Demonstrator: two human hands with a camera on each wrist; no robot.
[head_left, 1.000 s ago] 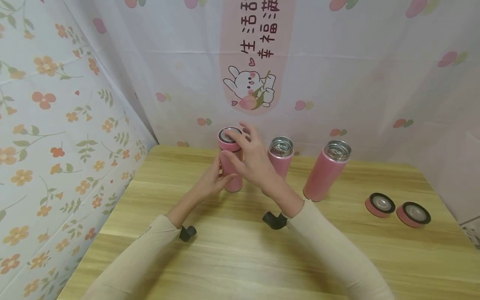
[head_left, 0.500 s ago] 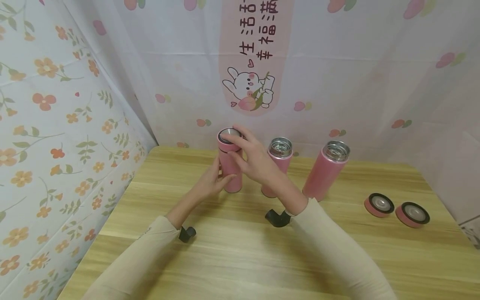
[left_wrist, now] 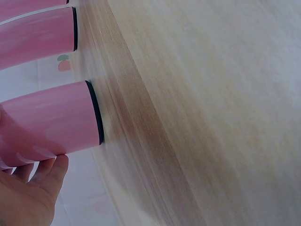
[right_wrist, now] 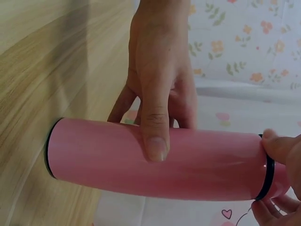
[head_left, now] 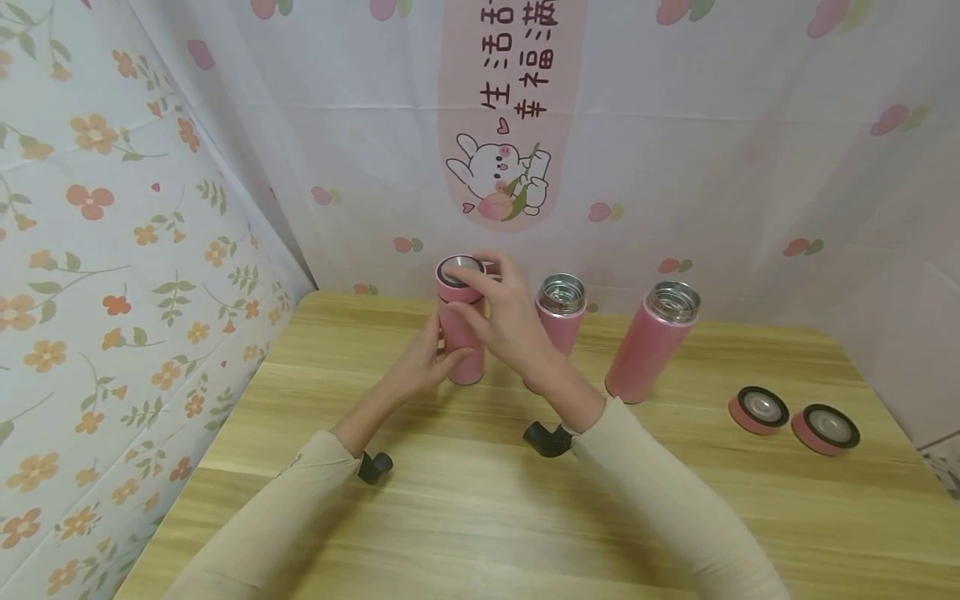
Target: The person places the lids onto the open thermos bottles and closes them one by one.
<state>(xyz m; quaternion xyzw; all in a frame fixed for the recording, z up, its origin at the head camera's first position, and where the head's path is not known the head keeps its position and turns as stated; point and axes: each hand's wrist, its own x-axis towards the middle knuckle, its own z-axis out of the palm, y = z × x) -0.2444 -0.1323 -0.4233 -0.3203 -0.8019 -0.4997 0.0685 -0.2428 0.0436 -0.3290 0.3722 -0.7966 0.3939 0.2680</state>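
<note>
A pink thermos bottle stands upright near the back of the table, its lid seated on top. My left hand grips the body from the left; in the right wrist view its thumb lies across the pink side. From the right, my right hand holds the lid, one finger reaching over its top and the thumb at its lower edge. The right wrist view shows right-hand fingers around the dark ring beneath the lid. In the left wrist view the bottle's black base meets the tabletop.
To the right stand two lidless pink bottles, one partly behind my right hand and one farther right. Two pink lids lie at the table's right side. A printed curtain hangs behind the table.
My right hand's raised fingers have come down around the lid. Its wrist has swung right and then back left. The left hand and the bottle have stayed in place.
</note>
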